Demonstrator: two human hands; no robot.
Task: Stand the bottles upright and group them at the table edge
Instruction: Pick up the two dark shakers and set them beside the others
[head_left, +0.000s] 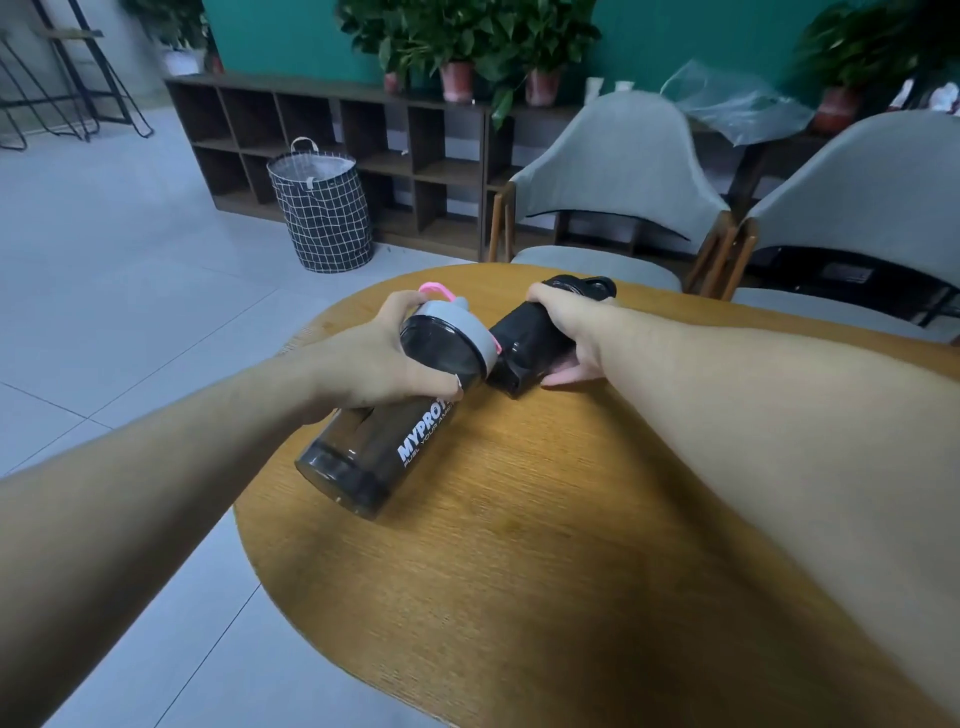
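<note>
A smoky translucent shaker bottle with white lettering, a grey lid and a pink loop lies tilted near the wooden table's left edge, its base toward me. My left hand grips it around the upper body just below the lid. To its right a black bottle with a black flip cap lies on its side, cap pointing away from me. My right hand is wrapped over its middle, fingers curled under it against the tabletop. The two bottles almost touch near the grey lid.
Two grey upholstered chairs stand at the table's far side. On the tiled floor to the left are a black grid-pattern basket and a low dark shelf unit with potted plants on it.
</note>
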